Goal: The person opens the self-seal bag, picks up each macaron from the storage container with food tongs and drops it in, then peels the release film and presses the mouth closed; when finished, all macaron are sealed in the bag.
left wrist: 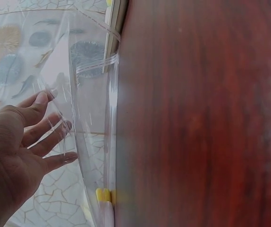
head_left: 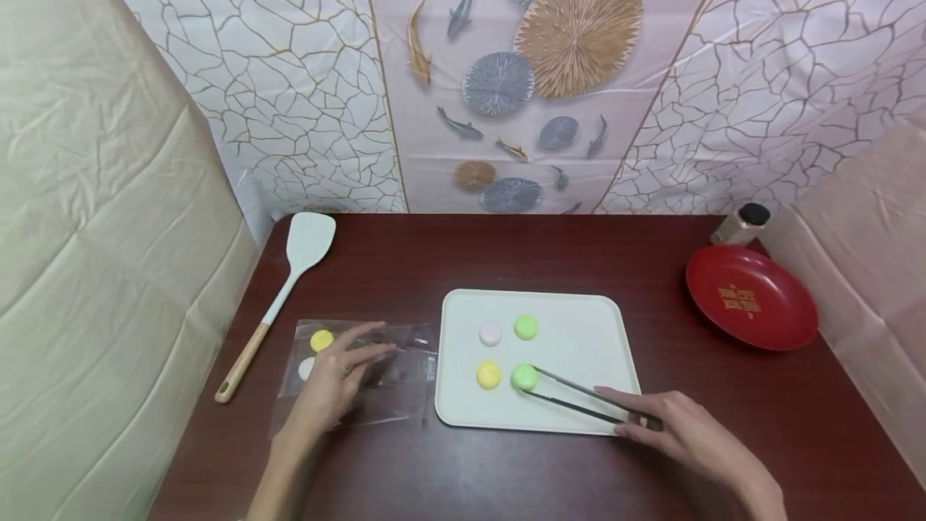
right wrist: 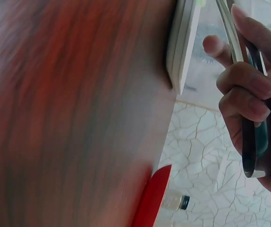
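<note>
At white tray (head_left: 579, 324), right hand (head_left: 676, 423) gripping tongs (head_left: 579, 408), left hand (head_left: 336, 376) pinching bag (head_left: 401, 396)

On our bench (head_left: 550, 479) we've tray (head_left: 582, 320) ctr w/ 4 discs (head_left: 488, 375) on, tongs (head_left: 571, 403) over its front R; bag (head_left: 394, 407) L of tray, 2 more discs in; spatula (head_left: 281, 296) L of bag; plate (head_left: 770, 292) R of tray, jar (head_left: 734, 228) behind plate.

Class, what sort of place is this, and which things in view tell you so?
Perhaps a small staged tabletop set-up with a kitchen theme: a printed backdrop rises behind the dark table, quilted padding flanks it, and a white spatula and red plate are laid out.
</note>
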`<state>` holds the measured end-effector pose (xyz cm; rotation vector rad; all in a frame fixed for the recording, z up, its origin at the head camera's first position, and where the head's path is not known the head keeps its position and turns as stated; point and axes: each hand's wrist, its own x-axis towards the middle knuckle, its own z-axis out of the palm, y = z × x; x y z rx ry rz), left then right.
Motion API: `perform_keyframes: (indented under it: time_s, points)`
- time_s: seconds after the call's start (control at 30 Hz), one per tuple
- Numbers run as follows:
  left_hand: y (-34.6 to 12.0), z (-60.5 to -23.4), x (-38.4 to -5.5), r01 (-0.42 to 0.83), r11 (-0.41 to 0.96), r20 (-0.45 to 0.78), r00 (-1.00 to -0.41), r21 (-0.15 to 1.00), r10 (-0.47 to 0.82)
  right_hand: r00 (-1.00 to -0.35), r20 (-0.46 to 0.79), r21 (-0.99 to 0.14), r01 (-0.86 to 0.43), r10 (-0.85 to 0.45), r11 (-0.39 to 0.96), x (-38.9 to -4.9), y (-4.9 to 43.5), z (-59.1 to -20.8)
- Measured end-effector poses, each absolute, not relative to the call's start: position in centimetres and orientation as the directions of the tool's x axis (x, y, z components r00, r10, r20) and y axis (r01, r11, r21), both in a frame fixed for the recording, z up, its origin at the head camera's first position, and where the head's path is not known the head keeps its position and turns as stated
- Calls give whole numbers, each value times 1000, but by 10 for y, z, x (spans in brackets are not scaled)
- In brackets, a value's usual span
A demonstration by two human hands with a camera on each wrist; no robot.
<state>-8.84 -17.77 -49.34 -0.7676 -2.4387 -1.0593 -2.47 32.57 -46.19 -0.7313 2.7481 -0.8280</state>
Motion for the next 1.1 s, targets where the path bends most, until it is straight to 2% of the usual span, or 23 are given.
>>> perform_keyframes:
  time_s: [0.3,0.6,0.93,1.1]
  points:
    - [-179,-493,-87,620,564,537,-775,546,332,-829,-29,-670,-398,-558,627,-43,277,-453]
    - [-180,-495,-86,631,547,549,-767,551,332,-753,94,-561,-580,-651,591,-58,211,-454]
    - [-178,-492,-86,609,530,540,-786,590,302,-712,147,-550,-636,-687,541,-76,151,-477]
    - [-178,-490,-85,579,529,507,-810,620,293,-733,70,-550,-594,-676,587,-79,122,-466]
